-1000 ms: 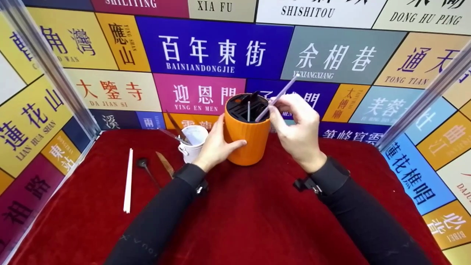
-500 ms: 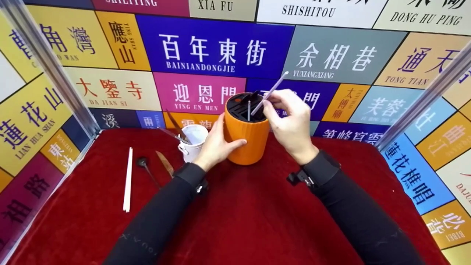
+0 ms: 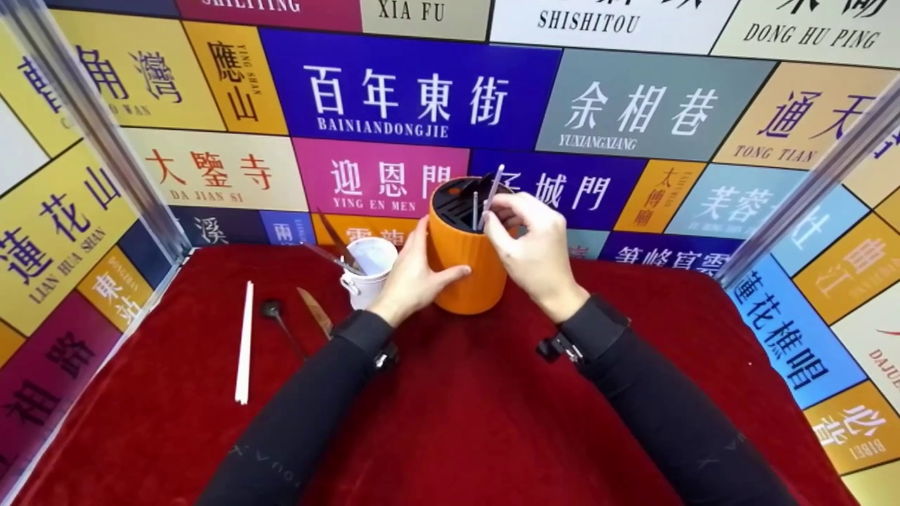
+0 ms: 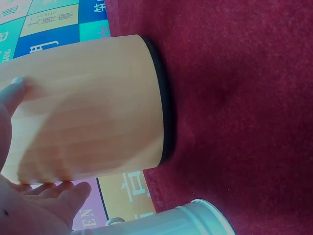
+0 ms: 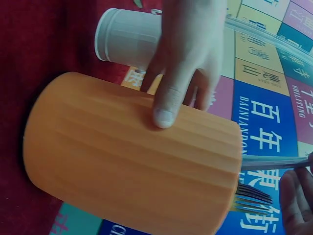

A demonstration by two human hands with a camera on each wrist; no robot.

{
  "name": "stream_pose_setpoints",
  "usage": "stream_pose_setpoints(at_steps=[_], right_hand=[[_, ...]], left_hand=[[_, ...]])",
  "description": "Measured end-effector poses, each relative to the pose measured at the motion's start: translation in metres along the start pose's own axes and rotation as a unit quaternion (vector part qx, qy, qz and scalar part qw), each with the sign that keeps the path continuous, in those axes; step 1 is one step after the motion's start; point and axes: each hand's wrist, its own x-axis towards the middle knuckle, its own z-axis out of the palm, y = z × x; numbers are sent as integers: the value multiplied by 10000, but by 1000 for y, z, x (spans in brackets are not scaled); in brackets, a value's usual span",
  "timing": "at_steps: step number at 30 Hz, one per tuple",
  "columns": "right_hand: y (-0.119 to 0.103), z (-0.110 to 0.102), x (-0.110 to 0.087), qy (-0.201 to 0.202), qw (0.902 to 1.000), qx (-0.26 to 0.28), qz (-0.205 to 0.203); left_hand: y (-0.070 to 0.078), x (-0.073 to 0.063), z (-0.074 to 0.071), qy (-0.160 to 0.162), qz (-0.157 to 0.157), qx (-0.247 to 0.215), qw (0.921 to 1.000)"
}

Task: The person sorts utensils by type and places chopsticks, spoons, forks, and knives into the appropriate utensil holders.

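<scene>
An orange utensil holder [image 3: 470,270] with a black slotted top stands upright on the red cloth. My left hand [image 3: 415,270] grips its left side, thumb across the front and fingers behind. Thumb and fingers of my right hand [image 3: 529,242] pinch a slim silvery chopstick [image 3: 496,184], nearly upright, its lower end at the slots near the front of the top. Beside it a second thin silvery stick [image 3: 474,211] stands in the holder. Dark utensils stick up behind; in the right wrist view a fork [image 5: 255,192] protrudes from the holder's top.
Left of the holder is a white bucket-shaped cup [image 3: 367,270] with slim utensils leaning out. Further left lie a knife [image 3: 314,309], a dark round-headed spoon [image 3: 273,309] and white sticks [image 3: 245,344]. A sign-printed wall [image 3: 408,88] rises behind the red cloth [image 3: 485,422].
My right hand has moved left and slightly down, bringing the chopstick from a rightward slant to nearly upright and lower in the holder. The left hand stays on the holder.
</scene>
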Motion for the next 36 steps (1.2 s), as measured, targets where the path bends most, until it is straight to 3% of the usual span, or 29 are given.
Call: stream_pose_setpoints(at_steps=[5, 16, 26, 36], right_hand=[[5, 5, -5, -146, 9984, -496, 232], [16, 11, -12, -348, 9890, -1424, 222], [22, 10, -20, -352, 9907, -1296, 210], [37, -2, -37, 33, 9939, -832, 719]], left_hand=[[0, 0, 1, 7, -28, 25, 10000], [1, 0, 1, 21, -31, 4, 10000], [-3, 1, 2, 72, 37, 37, 10000], [-3, 1, 2, 59, -74, -10, 10000]])
